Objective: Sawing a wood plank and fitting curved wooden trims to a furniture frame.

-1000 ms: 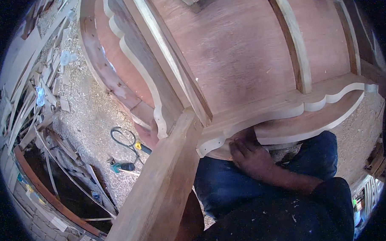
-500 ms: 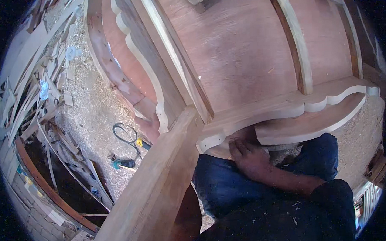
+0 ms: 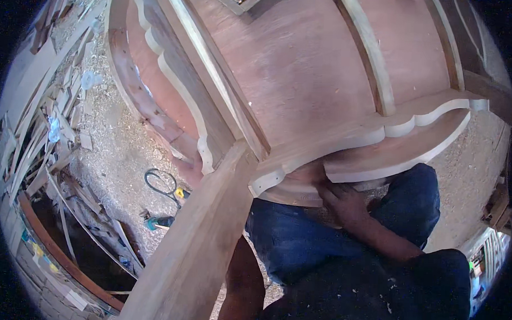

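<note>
A large unfinished wooden furniture piece lies upturned before me, its reddish plywood panel (image 3: 304,60) crossed by battens. A thick wooden leg (image 3: 200,231) rises toward me from the corner where two scalloped aprons (image 3: 318,148) meet. My right hand (image 3: 347,205) is at the curved wooden rail (image 3: 291,192) below the near apron, fingers bent against its edge and their tips partly hidden. My left forearm passes behind the leg. Only a blurred part of my left hand (image 3: 191,172) shows beyond it, beside the end of the left apron; its fingers cannot be made out.
On the shaving-covered floor at left lie a green-and-black power tool (image 3: 159,221) and a looped black cord (image 3: 160,181). Piled wood offcuts (image 3: 66,105) line the far left. A wooden frame (image 3: 239,6) holding small items rests on the panel. My jeans-clad knee (image 3: 410,193) is below the rail.
The furniture has shifted slightly left and up in view. My right hand has slid right along the rail, its fingers now more hidden. More of my left forearm shows beside the leg.
</note>
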Available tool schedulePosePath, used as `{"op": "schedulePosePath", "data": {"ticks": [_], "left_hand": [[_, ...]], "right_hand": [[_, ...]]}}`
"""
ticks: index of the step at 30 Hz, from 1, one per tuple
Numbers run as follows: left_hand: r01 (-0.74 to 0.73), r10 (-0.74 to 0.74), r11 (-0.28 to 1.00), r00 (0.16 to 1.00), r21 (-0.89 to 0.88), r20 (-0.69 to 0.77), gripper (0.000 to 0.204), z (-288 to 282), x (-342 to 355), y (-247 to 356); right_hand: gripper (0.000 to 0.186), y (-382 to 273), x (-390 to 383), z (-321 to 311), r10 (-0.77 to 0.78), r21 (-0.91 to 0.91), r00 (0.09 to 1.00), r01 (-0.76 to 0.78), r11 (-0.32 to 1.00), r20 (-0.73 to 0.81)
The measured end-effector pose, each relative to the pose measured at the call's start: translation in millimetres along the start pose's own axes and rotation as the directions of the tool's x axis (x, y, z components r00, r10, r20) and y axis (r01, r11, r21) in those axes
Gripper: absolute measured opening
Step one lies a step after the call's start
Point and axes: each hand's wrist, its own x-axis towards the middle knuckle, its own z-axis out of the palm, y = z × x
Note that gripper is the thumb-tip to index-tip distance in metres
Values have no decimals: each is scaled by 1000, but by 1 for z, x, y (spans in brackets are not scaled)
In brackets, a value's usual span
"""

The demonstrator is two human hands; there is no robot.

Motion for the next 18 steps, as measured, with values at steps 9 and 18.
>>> {"op": "schedulePosePath", "data": {"ticks": [9,18], "left_hand": [[36,-43,985,998,168,40,76,-25,-17,-70],[63,-89,979,988,195,128,70,-77,-21,70]], "right_hand": [[55,-13,14,-10,-68,99,987,82,992,-143],[45,-14,12,1,-89,72,984,100,992,-153]]}}
